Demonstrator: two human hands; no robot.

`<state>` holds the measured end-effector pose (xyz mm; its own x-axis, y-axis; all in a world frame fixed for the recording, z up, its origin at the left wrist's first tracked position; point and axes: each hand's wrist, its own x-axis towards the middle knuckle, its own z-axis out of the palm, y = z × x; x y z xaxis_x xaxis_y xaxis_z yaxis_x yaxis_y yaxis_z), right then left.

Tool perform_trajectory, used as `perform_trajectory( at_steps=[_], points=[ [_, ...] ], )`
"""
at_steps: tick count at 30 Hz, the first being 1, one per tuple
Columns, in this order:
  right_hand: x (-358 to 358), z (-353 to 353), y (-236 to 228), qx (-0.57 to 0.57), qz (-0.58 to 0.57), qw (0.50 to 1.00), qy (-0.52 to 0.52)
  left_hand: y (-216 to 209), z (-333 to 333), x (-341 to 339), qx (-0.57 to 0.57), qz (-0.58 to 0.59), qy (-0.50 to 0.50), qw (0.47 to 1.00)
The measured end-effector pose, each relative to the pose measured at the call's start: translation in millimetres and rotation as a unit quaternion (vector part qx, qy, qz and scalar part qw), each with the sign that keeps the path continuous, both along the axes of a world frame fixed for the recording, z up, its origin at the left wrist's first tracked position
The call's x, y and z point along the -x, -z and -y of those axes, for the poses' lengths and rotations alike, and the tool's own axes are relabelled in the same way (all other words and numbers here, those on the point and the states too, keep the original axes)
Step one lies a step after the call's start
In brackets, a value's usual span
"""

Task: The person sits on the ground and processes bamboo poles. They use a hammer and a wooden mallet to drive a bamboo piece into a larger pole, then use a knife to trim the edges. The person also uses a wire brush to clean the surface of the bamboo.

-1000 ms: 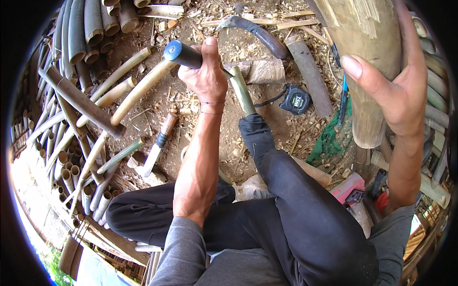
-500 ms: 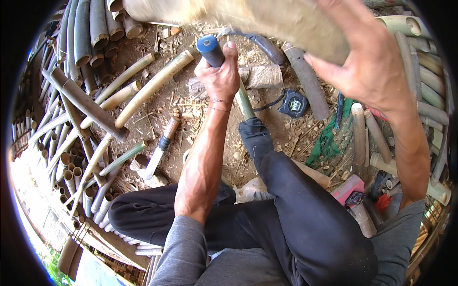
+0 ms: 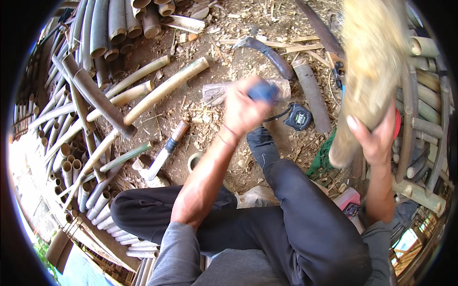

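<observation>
My left hand (image 3: 243,107) is closed around a blue cylindrical handle (image 3: 263,91), both blurred by motion. The handle tilts to the right, and whatever lies at its lower end is hidden behind the hand. Just beyond the hand, a short log (image 3: 281,89) lies across the ground. On the right, my right hand (image 3: 379,143) grips a thick wooden club (image 3: 367,90) near its lower end. The club stands nearly upright in the view, with its upper part smeared by motion. My covered foot (image 3: 261,143) rests close to my left hand.
Bamboo poles (image 3: 167,90) and a large stack of cut bamboo (image 3: 102,33) fill the left. A knife (image 3: 167,148) lies by my left forearm. Near the log are a tape measure (image 3: 298,117), a dark curved-handled tool (image 3: 269,57) and a saw (image 3: 324,31).
The club has swung from across the top of the view to upright at the right. My left hand has moved right, and its blue handle now leans sideways. The view has shifted slightly.
</observation>
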<state>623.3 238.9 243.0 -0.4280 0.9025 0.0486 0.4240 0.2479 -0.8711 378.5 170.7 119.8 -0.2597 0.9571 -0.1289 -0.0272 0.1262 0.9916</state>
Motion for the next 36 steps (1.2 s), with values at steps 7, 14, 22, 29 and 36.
perform_trajectory(
  at_steps=[7, 14, 22, 29, 36],
  points=[
    [-87, 98, 44, 0.045, 0.063, 0.991, 0.114, 41, 37, -43, -0.255, -0.250, 0.083, 0.931],
    [-110, 115, 42, 0.082, 0.056, 0.983, 0.155, 49, 32, -38, -0.254, -0.242, 0.081, 0.933],
    [-100, 108, 33, 0.069, 0.040, 0.988, 0.129, 47, 30, -35, -0.260, -0.235, 0.062, 0.935],
    [-93, 106, 30, 0.036, 0.044, 0.993, 0.107, 46, 27, -34, -0.259, -0.231, 0.063, 0.936],
    [-84, 104, 26, 0.051, 0.023, 0.994, 0.097, 46, 27, -36, -0.258, -0.231, 0.059, 0.936]
  ],
)
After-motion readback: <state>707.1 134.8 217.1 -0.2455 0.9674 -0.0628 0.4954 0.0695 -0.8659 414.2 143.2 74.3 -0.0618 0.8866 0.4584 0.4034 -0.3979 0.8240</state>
